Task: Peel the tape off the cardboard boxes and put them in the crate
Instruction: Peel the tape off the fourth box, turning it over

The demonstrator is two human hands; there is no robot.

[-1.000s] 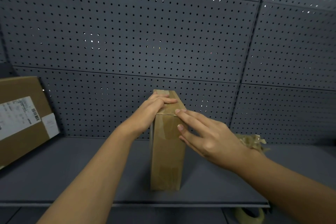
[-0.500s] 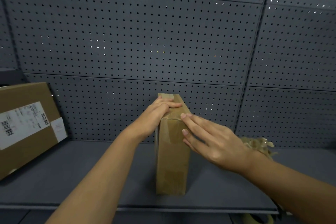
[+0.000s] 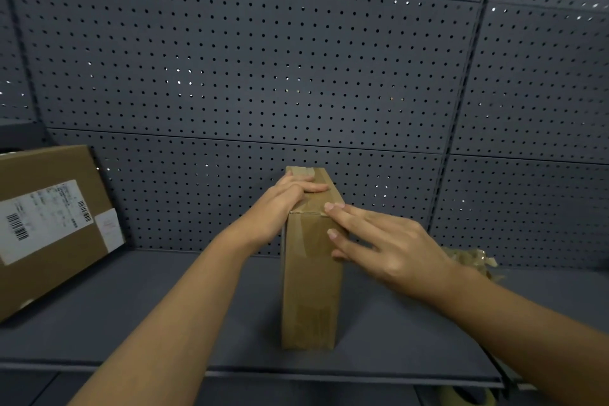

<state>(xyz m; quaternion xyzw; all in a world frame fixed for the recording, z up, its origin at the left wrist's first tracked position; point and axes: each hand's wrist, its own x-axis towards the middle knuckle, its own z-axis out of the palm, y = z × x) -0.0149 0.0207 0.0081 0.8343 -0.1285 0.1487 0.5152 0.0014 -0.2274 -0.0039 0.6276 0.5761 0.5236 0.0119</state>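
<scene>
A narrow cardboard box (image 3: 309, 290) stands upright on the grey shelf (image 3: 164, 306), with clear tape over its top and down its near face. My left hand (image 3: 283, 199) lies over the box's top left edge, fingers curled across the top. My right hand (image 3: 379, 241) reaches in from the right with straight fingers, their tips touching the taped upper right corner of the near face. No crate is in view.
A larger cardboard box (image 3: 49, 224) with white shipping labels leans at the left end of the shelf. A crumpled wad of peeled tape (image 3: 471, 259) lies behind my right wrist. A dark pegboard wall (image 3: 296, 76) backs the shelf. A tape roll (image 3: 468, 397) shows below the shelf's front edge.
The view has shifted slightly left, so the labelled box shows more. Both hands stay on the upright box; my right fingertips have crept a little along the taped corner.
</scene>
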